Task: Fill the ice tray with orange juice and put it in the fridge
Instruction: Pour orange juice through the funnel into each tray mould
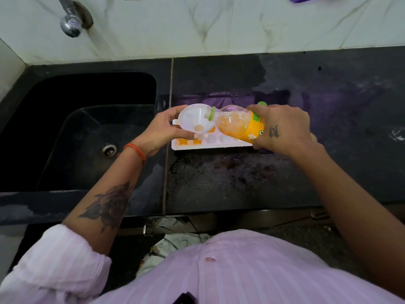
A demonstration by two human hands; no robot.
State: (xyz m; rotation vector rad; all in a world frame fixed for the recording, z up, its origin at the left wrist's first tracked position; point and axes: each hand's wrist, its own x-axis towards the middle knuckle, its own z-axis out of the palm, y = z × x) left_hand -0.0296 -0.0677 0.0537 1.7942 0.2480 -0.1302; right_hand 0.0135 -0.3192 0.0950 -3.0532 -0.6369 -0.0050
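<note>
Head view: left hand [162,130] grips white plastic funnel [195,119] over white ice tray [210,145]; right hand [282,128], at 3 o'clock, grips tilted orange juice bottle [238,126], aiming juice into cells.

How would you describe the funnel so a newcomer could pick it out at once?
Start at the black sink; just right of it, on the dark counter, lies a white ice tray. Above the tray's left end, the left hand holds the funnel: a clear cone, with the tilted orange bottle mouth at its rim.
</note>
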